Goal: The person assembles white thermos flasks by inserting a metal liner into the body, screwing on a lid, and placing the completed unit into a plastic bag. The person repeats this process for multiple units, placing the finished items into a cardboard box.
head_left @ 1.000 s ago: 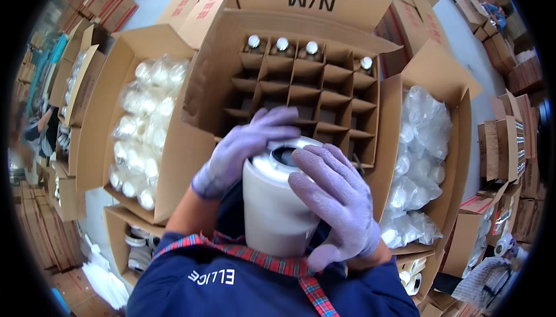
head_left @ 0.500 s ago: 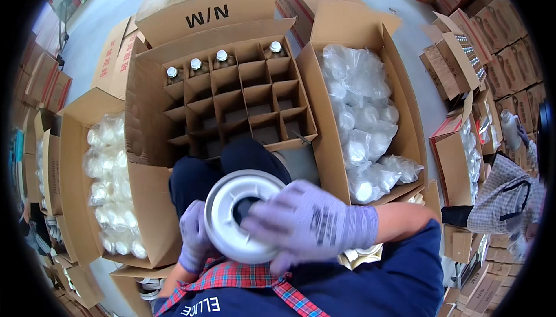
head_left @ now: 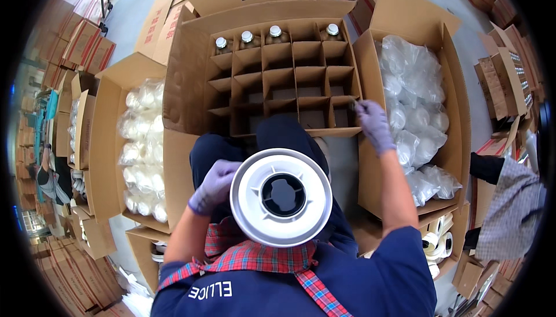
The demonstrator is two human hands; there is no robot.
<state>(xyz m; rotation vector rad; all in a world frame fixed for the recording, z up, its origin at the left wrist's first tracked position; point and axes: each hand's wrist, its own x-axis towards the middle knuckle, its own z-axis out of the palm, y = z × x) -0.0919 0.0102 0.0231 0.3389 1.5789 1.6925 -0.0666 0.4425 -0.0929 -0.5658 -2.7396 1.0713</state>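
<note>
In front of my chest is a round white plastic piece [head_left: 255,201], with a wide flared rim, short ribs and a dark round centre. My left hand [head_left: 217,185] grips its left edge, fingers partly hidden behind the rim. Stretched forward to the right, my right hand [head_left: 376,127] is closed at the near right corner of the divided carton [head_left: 174,99]. A small dark, thin thing shows at its fingertips; its kind is unclear. Both hands wear light purple gloves. In the carton's far row of compartments stand several bottles [head_left: 275,34] with silvery-white caps.
On the right an open carton [head_left: 370,178] holds clear-bagged white pieces [head_left: 414,97]. Another carton [head_left: 107,137] at left holds similar bagged pieces [head_left: 142,155]. White rolls [head_left: 443,244] lie in a box at lower right. A person in a checked garment [head_left: 512,212] is at far right.
My right hand has left the white piece and reached forward right to the divided carton's corner. My left hand still holds the piece. The view has shifted, moving the cartons rightward in the picture.
</note>
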